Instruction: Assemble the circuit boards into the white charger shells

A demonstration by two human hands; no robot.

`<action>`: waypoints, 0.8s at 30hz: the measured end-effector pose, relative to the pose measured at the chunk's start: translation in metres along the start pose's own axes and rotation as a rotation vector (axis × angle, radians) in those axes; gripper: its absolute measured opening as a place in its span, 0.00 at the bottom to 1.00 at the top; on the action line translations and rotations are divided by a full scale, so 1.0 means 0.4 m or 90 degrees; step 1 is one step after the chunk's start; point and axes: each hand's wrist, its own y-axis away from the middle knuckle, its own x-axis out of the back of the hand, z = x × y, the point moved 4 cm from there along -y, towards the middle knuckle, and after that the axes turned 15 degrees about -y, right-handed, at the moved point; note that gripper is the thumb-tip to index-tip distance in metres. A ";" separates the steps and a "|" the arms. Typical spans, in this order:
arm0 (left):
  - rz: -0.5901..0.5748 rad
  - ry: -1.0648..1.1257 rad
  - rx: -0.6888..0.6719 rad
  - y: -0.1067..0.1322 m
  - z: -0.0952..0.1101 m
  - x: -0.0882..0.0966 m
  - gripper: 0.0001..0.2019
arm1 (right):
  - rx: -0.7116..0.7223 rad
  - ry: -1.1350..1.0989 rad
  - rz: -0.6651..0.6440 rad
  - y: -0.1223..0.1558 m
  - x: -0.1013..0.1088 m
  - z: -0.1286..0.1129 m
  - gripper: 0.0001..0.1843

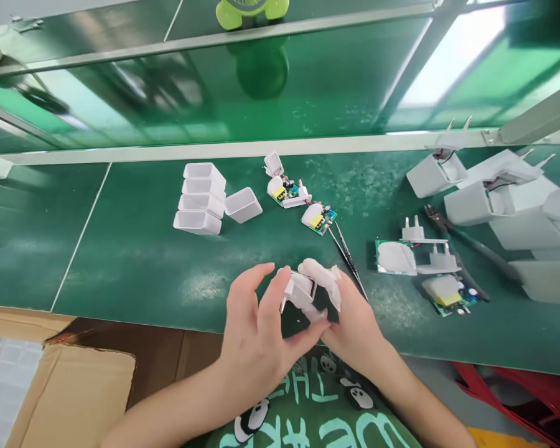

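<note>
Both hands meet over the front edge of the green bench around a small white plastic charger piece (pixel 301 288); part of it is hidden by fingers. My left hand (pixel 260 320) grips its left side with thumb and fingers curled. From the other side my right hand (pixel 352 314) holds it, with white covers on some fingers. Just beyond lie tweezers (pixel 348 256), pointing at a circuit board (pixel 318 218) with a yellow part and white filler. Another circuit board (pixel 284 190), with a white plug piece attached, lies farther back.
Several open white cases (pixel 200 198) stand in a row, with a single white case (pixel 243 205) beside them. To the right are plug boards (pixel 396 257), pliers (pixel 478 246) and white charger cases (pixel 466 204). A cardboard box (pixel 81 392) stands below left. A metal rail (pixel 168 152) runs behind.
</note>
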 end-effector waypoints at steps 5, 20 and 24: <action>-0.010 0.058 0.139 0.006 0.011 -0.026 0.32 | -0.008 -0.005 -0.011 0.008 0.001 0.002 0.18; -0.182 0.626 0.323 0.016 -0.106 -0.068 0.31 | 0.014 -0.069 -0.062 0.001 0.001 0.005 0.11; -0.184 0.706 0.353 0.027 -0.109 -0.078 0.33 | 0.019 -0.042 -0.085 -0.002 -0.003 0.000 0.13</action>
